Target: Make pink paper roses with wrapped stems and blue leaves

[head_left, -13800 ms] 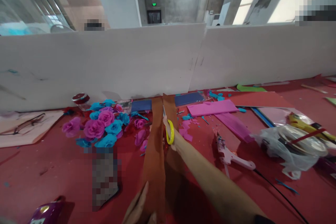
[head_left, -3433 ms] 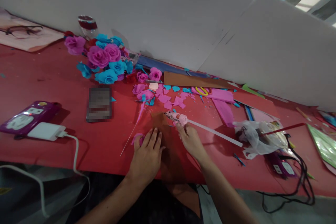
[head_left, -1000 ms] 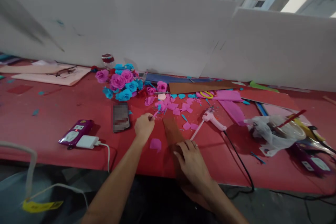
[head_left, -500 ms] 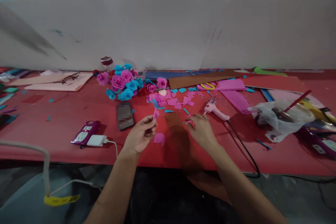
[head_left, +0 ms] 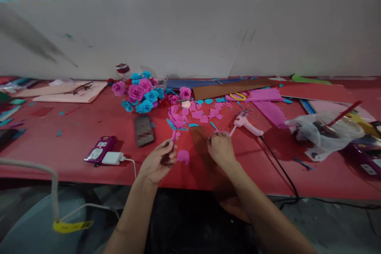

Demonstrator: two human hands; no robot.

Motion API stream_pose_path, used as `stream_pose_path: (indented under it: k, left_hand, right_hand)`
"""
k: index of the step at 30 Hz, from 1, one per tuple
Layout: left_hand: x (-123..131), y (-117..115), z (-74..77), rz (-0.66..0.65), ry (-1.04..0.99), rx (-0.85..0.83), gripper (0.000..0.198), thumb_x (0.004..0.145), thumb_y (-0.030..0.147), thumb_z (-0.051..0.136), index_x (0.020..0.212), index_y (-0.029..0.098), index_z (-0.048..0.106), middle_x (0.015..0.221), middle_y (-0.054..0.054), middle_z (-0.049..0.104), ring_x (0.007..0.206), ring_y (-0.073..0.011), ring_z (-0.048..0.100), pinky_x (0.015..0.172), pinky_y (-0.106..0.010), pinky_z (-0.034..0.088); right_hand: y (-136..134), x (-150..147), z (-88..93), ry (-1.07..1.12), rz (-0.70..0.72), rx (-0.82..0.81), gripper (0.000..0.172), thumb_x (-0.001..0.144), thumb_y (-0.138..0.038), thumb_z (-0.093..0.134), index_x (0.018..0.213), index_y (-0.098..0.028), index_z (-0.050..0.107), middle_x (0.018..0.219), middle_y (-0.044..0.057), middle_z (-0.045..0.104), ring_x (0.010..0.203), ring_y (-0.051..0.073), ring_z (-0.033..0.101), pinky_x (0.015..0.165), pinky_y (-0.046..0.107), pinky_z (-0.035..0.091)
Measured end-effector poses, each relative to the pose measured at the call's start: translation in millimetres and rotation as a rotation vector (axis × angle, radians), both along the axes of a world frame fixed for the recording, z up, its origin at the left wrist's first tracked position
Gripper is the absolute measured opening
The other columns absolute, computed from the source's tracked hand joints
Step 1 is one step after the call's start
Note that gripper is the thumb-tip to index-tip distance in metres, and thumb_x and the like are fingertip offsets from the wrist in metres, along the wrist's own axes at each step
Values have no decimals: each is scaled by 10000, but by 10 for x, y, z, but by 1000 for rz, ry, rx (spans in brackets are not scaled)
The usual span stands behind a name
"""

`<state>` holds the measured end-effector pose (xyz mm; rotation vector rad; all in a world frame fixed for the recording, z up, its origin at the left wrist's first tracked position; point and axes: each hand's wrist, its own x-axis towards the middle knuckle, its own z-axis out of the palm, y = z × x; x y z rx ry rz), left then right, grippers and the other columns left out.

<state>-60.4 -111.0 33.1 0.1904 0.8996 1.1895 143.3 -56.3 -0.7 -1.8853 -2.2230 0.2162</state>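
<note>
My left hand (head_left: 157,162) is closed around a slim pink paper stem (head_left: 174,135), which stands upright above the fingers. A blue paper leaf (head_left: 171,124) shows at its top; whether it is attached I cannot tell. My right hand (head_left: 222,149) is closed, back of the hand up, with a pink paper piece (head_left: 222,131) showing just past its fingers. Close beside that piece is the nozzle of a pink glue gun (head_left: 248,124) lying on the table. A loose pink paper petal (head_left: 183,156) lies between my hands, left of a brown strip (head_left: 200,139).
Blue and pink paper roses (head_left: 139,93) are bunched at the back left, behind a phone (head_left: 144,131). Pink paper scraps (head_left: 198,114) and yellow-handled scissors (head_left: 238,96) lie ahead. A purple power bank-like box (head_left: 99,150) is left, a plastic bag with a cup (head_left: 315,135) right.
My right hand has moved toward the glue gun's nozzle with the pink paper piece, its fingers more curled. My left hand has lowered slightly with the stem. The view has shifted a little.
</note>
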Motion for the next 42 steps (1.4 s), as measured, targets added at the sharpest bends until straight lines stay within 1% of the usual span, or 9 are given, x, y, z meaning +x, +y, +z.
stream_pose_path:
  k: [6, 9, 12, 17, 23, 30, 36, 39, 42]
  left_hand:
    - [53, -50, 72, 7, -32, 27, 67, 789, 57, 553, 802, 90, 611, 702, -29, 582, 435, -17, 379, 390, -137, 308]
    - [71, -61, 75, -10, -24, 42, 57, 773, 62, 579, 793, 101, 617, 659, -19, 573, 428, -18, 376, 392, -135, 304]
    - [63, -60, 61, -8, 25, 62, 82, 753, 74, 613, 817, 124, 620, 659, -19, 589, 436, -25, 395, 410, -139, 324]
    - [46, -36, 103, 48, 168, 87, 92, 719, 94, 657, 801, 117, 623, 699, -41, 628, 470, -33, 439, 461, -153, 386]
    - [137, -35, 194, 40, 234, 88, 156, 675, 114, 690, 819, 118, 632, 678, -15, 616, 477, -39, 457, 442, -151, 382]
    - [271, -103, 264, 129, 275, 129, 326, 668, 114, 693, 980, 147, 603, 686, -25, 637, 508, -44, 489, 475, -137, 394]
    - [321, -64, 267, 218, 449, 176, 202, 647, 185, 733, 803, 145, 611, 640, 11, 596, 496, -33, 490, 443, -115, 348]
    - [353, -60, 198, 210, 509, 168, 218, 633, 205, 745, 798, 141, 618, 619, 31, 554, 500, -38, 489, 393, -116, 280]
    - [383, -62, 128, 226, 566, 188, 211, 657, 230, 730, 812, 137, 621, 624, 29, 553, 517, -47, 495, 410, -137, 305]
  right_hand:
    - [-88, -83, 46, 903, -65, -125, 64, 669, -178, 556, 730, -191, 540, 693, 1, 595, 648, 151, 550, 625, 273, 415]
    - [-182, -197, 68, 1369, -137, -251, 156, 613, -194, 611, 736, -204, 516, 693, -35, 577, 640, 123, 543, 614, 248, 409]
    - [-250, -259, 85, 1645, -201, -429, 311, 579, -180, 651, 866, -219, 538, 730, -40, 630, 670, 125, 582, 635, 249, 421]
    - [-289, -225, 118, 1805, -268, -500, 341, 571, -149, 697, 885, -211, 582, 726, -37, 675, 656, 110, 604, 636, 233, 430]
    - [-300, -216, 110, 1991, -219, -670, 349, 529, -79, 727, 843, -196, 631, 777, -33, 693, 695, 94, 623, 695, 213, 448]
    - [-306, -244, 52, 2063, -189, -808, 465, 510, -6, 636, 929, -207, 646, 839, -29, 708, 698, 102, 629, 656, 202, 454]
    - [-299, -292, 24, 2109, -191, -935, 364, 582, -70, 621, 920, -198, 669, 881, -2, 719, 809, 152, 649, 782, 268, 473]
    - [-281, -343, -6, 2110, -277, -882, 227, 621, -139, 688, 840, -198, 685, 837, -9, 724, 794, 145, 652, 803, 267, 471]
    - [-266, -413, -6, 2075, -359, -824, 184, 611, -198, 742, 786, -205, 686, 760, -19, 721, 728, 137, 648, 763, 271, 478]
